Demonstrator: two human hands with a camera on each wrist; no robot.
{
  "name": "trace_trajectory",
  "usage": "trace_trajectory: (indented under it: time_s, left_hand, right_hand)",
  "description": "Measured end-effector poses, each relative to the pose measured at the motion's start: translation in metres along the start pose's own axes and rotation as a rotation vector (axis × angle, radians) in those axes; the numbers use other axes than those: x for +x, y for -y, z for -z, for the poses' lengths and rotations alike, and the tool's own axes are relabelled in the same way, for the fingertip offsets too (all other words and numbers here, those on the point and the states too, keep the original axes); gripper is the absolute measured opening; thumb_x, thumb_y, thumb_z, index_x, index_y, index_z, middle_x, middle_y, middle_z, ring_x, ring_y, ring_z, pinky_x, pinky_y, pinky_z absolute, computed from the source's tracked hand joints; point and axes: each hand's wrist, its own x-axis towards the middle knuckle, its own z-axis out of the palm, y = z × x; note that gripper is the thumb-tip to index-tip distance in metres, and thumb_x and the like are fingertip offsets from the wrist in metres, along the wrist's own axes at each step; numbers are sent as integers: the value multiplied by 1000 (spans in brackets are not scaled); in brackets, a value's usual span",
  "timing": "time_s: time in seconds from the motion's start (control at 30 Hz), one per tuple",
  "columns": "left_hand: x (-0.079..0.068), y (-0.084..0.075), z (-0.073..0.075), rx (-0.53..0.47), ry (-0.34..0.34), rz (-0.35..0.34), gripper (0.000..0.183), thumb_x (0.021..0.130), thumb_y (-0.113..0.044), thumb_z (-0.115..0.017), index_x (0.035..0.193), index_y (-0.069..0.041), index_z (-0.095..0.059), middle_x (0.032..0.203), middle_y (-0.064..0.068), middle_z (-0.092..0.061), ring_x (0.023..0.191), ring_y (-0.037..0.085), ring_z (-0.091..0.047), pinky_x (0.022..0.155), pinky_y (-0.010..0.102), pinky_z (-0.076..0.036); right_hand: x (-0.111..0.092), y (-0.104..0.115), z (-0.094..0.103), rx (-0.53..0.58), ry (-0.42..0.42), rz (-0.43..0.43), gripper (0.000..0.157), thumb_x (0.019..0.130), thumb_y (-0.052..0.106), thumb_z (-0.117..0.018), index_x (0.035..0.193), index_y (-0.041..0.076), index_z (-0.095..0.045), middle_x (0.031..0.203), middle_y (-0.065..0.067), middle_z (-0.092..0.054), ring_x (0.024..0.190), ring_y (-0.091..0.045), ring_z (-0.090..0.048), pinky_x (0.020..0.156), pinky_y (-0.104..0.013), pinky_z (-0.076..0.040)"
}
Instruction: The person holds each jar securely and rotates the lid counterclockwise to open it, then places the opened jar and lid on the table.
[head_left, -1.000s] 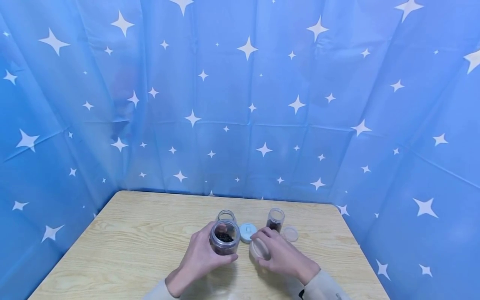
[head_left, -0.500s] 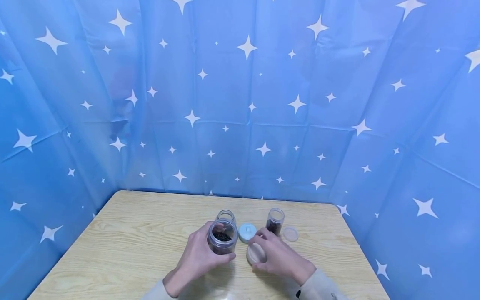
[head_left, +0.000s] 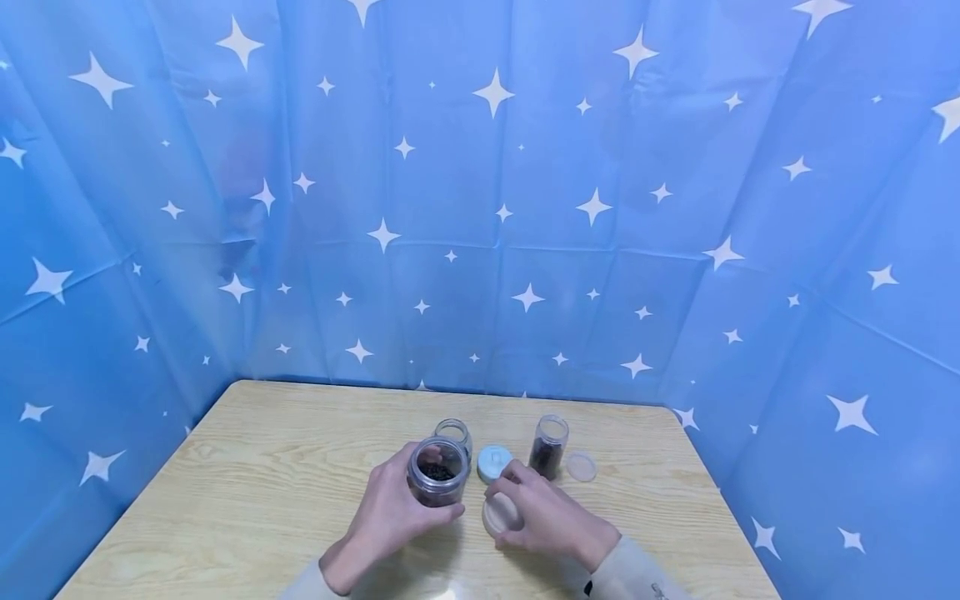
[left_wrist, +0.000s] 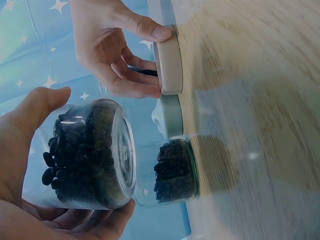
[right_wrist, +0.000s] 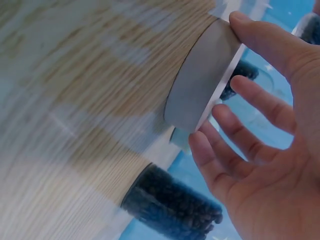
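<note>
My left hand (head_left: pixel 397 500) grips a clear open-topped jar (left_wrist: pixel 90 155) part filled with dark, bean-like pieces. In the left wrist view its base is raised off the table. At the right, my right hand (head_left: pixel 551 512) holds a pale round lid (right_wrist: pixel 202 75) at its edges between thumb and fingertips. The lid (head_left: pixel 502 514) lies on or very close to the table. A light blue-green lid (head_left: pixel 494 462) rests just beyond it. Behind the held jar stands a second clear jar (head_left: pixel 453 431), partly hidden, with dark pieces inside.
A slim clear jar (head_left: pixel 549 450) with dark pieces stands uncovered beyond my right hand. Beside it lies a thin translucent disc (head_left: pixel 581 467). The wood-grain table (head_left: pixel 285 467) ends at a blue curtain (head_left: pixel 450 183) with white stars.
The pale lid and my right hand have shifted left and slightly toward me. My left hand has moved a little left with the jar, still gripping it.
</note>
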Motion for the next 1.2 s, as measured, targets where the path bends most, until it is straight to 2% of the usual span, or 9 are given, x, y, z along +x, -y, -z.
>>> trace_trajectory:
  time_s: [0.17, 0.43, 0.57, 0.83, 0.97, 1.2]
  left_hand:
    - [1, 3, 2, 10, -1, 10, 84, 67, -42, -115, 137, -19, -75, 125, -4, -86, 118, 17, -82, 103, 36, -66]
    - [1, 9, 7, 21, -20, 43, 88, 65, -45, -116, 139, -19, -76, 126, -5, -86, 120, 18, -81, 108, 44, -65]
    - [2, 13, 10, 27, -22, 70, 89, 64, -44, -116, 139, -18, -76, 127, -3, -86, 122, 20, -81, 110, 48, -65]
    - [5, 26, 14, 29, -3, 102, 90, 65, -36, -116, 142, -15, -75, 134, 4, -85, 127, 28, -80, 117, 58, -62]
    - [6, 33, 14, 51, -1, 107, 88, 66, -32, -116, 141, -13, -75, 133, 6, -85, 126, 31, -79, 116, 59, -61]
    - [8, 45, 15, 59, 8, 122, 92, 67, -34, -115, 145, -10, -73, 136, 9, -85, 129, 36, -78, 118, 64, -59]
  right_hand:
    - [-2, -1, 0, -3, -1, -19, 59, 84, 38, -106, 133, 21, -78, 134, 1, -68, 116, -17, -72, 95, -38, -68]
    - [-10, -2, 5, -19, -22, -83, 64, 91, 44, -100, 146, 22, -76, 147, -3, -69, 127, -28, -74, 104, -54, -69]
    - [-15, -2, 9, -10, -59, -89, 62, 93, 42, -98, 147, 21, -75, 149, -2, -69, 128, -27, -74, 102, -52, -69]
    - [-24, -3, 17, -1, -145, -64, 55, 96, 32, -97, 145, 19, -75, 149, -4, -70, 135, -26, -72, 113, -55, -66]
    - [-27, -5, 19, 1, -176, -54, 53, 98, 29, -96, 145, 19, -75, 148, -2, -71, 134, -24, -73, 112, -53, -67]
    - [-33, -7, 21, 9, -225, -29, 52, 98, 27, -95, 144, 15, -75, 145, -2, -72, 130, -23, -74, 111, -52, -67]
